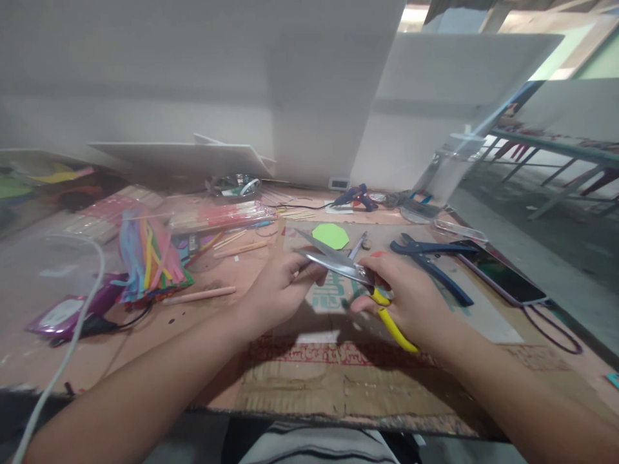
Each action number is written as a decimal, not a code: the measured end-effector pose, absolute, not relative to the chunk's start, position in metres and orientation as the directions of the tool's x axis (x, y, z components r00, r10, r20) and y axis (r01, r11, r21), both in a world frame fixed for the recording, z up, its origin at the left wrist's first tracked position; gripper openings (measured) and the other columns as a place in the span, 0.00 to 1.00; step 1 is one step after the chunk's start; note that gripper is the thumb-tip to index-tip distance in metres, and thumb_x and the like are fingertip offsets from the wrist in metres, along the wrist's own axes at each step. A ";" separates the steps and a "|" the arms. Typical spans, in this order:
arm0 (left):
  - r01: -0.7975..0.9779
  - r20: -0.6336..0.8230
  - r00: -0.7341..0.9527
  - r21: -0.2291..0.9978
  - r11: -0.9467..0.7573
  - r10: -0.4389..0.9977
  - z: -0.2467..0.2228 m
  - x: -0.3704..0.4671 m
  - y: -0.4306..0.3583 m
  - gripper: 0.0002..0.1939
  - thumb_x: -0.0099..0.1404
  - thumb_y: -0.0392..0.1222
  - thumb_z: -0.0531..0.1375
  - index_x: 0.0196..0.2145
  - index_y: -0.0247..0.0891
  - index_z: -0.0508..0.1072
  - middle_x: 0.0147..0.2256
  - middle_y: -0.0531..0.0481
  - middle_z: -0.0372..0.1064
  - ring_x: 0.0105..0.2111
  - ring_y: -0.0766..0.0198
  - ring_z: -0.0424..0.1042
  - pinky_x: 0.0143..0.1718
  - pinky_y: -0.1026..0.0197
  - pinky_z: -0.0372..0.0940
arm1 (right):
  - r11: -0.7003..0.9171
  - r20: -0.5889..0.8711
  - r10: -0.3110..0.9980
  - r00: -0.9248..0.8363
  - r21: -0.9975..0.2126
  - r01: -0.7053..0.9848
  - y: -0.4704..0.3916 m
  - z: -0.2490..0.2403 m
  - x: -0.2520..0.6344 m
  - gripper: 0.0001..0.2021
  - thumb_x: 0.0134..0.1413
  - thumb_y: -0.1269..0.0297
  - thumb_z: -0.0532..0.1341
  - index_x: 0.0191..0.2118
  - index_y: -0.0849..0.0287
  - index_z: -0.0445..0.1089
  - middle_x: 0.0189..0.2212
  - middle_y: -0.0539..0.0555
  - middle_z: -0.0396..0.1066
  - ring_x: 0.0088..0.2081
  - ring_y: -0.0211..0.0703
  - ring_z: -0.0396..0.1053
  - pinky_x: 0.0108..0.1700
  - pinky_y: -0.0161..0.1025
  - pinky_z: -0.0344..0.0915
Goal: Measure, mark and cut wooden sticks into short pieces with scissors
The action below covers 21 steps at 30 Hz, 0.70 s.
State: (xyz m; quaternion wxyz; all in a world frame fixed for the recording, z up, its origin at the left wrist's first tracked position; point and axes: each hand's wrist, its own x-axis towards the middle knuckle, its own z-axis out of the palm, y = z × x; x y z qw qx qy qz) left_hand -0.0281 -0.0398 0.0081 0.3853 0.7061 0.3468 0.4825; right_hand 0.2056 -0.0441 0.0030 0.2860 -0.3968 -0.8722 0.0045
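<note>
My right hand (409,293) is closed around the yellow handles of a pair of scissors (338,263). The silver blades stand slightly apart and point to the left, over my left hand. My left hand (280,287) is held below the blades with its fingers pinched together; whatever it may hold is hidden. Just beyond the blades, a light green octagonal paper piece (331,236) lies on a printed sheet (483,316). A slim pen-like tool (358,245) rests to the right of the green piece.
Right of my hands lie a dark blue hand cutter (430,261) and a phone (507,274) with a strap. A glue gun (358,196) and a clear plastic container (438,177) stand behind. Colourful strips (149,258), bagged sticks (222,218) and a purple packet (72,316) are at left.
</note>
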 end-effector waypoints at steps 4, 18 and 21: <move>0.033 0.403 0.269 0.904 -0.426 0.875 0.006 -0.028 -0.035 0.11 0.72 0.46 0.56 0.35 0.38 0.72 0.27 0.53 0.67 0.29 0.66 0.67 0.32 0.63 0.62 | 0.570 0.444 0.800 -0.404 -0.349 0.744 -0.042 -0.002 0.208 0.23 0.59 0.46 0.63 0.50 0.60 0.70 0.32 0.54 0.73 0.31 0.47 0.69 0.33 0.40 0.63; -0.129 0.294 0.264 0.955 -0.269 0.918 0.015 -0.023 -0.041 0.16 0.68 0.53 0.61 0.32 0.37 0.69 0.25 0.54 0.69 0.26 0.68 0.69 0.29 0.65 0.67 | 0.656 0.512 0.721 -0.467 -0.288 0.698 -0.041 -0.001 0.202 0.24 0.60 0.46 0.62 0.52 0.61 0.67 0.39 0.59 0.70 0.39 0.52 0.68 0.40 0.45 0.64; -0.049 0.315 0.283 0.948 -0.314 0.906 0.015 -0.023 -0.043 0.17 0.69 0.54 0.60 0.30 0.37 0.69 0.25 0.52 0.69 0.28 0.66 0.71 0.29 0.64 0.67 | 0.655 0.518 0.715 -0.470 -0.260 0.709 -0.041 -0.001 0.202 0.26 0.60 0.44 0.62 0.52 0.62 0.67 0.39 0.59 0.68 0.39 0.53 0.67 0.40 0.45 0.64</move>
